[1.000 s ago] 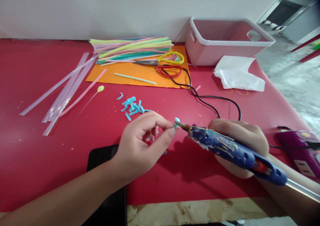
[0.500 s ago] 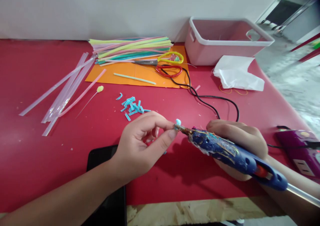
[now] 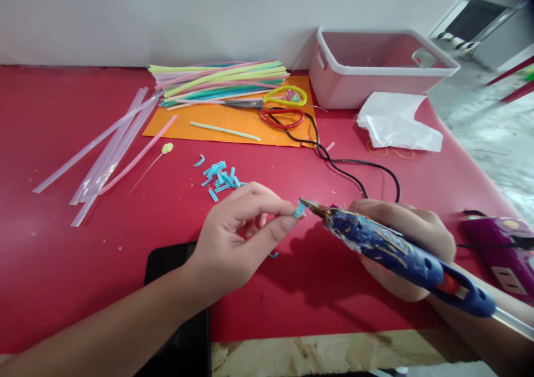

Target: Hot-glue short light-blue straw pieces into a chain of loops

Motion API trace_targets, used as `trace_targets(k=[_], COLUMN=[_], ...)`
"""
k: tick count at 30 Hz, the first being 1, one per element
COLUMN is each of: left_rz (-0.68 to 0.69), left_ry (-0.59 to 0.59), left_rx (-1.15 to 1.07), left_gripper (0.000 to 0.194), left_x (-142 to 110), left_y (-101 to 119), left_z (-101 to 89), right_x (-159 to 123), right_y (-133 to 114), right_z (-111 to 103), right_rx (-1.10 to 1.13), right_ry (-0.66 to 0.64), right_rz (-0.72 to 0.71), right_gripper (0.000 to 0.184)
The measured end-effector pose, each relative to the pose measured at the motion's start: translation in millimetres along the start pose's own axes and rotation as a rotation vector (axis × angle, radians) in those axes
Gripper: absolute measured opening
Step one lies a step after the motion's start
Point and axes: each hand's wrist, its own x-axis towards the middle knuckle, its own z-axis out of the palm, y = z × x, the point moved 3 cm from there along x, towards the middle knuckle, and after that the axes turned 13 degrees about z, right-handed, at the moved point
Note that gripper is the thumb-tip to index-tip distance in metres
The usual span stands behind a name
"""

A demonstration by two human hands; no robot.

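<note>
Between thumb and forefinger, my left hand (image 3: 242,238) pinches a small light-blue piece of pipe cleaner (image 3: 299,209). My right hand (image 3: 406,243) is wrapped round a blue glue gun (image 3: 387,249), smeared with dried glue, with a clear glue stick (image 3: 515,322) poking out of its back. The gun's metal nozzle (image 3: 312,206) points left, its tip at the upper end of the blue piece. A pile of cut blue pieces (image 3: 221,177) lies just beyond my left hand. One more curled blue bit (image 3: 273,254) rests on the table below the fingers.
Behind are bundled pipe cleaners (image 3: 225,82), scissors (image 3: 246,104) and an orange sheet (image 3: 200,131). Plastic strips (image 3: 112,143) and a yellow-tipped wire (image 3: 167,148) lie left. A black phone (image 3: 175,260) sits under my left forearm. Right are a bin (image 3: 375,82), white paper (image 3: 396,121), black cord (image 3: 354,161) and purple power strip (image 3: 496,254).
The glue gun and my right hand have shifted slightly right, drawing the nozzle back from my left fingertips. The blue piece now shows more fully, and my left hand has barely moved.
</note>
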Motion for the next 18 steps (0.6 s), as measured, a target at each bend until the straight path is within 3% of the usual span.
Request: trace_targets(k=[5, 12, 18], left_rz=[-0.015, -0.005, 0.010], left_ry=[0.018, 0.011, -0.003], left_rx=[-0.055, -0.040, -0.050], left_gripper=[0.008, 0.007, 0.008], left_x=[1.4, 2.9, 1.5], left_y=[-1.2, -0.7, -3.1], left_z=[0.1, -0.7, -0.8], right_x=[1.8, 3.7, 3.5], right_y=[4.5, 0.6, 1.9], right_z=[0.3, -1.3, -0.2], right_rx=[0.052, -0.002, 0.062], right_ry=[-0.125, -0.064, -0.114], right_rz=[-0.151, -0.126, -0.142], right_gripper=[0.020, 0.019, 0.016])
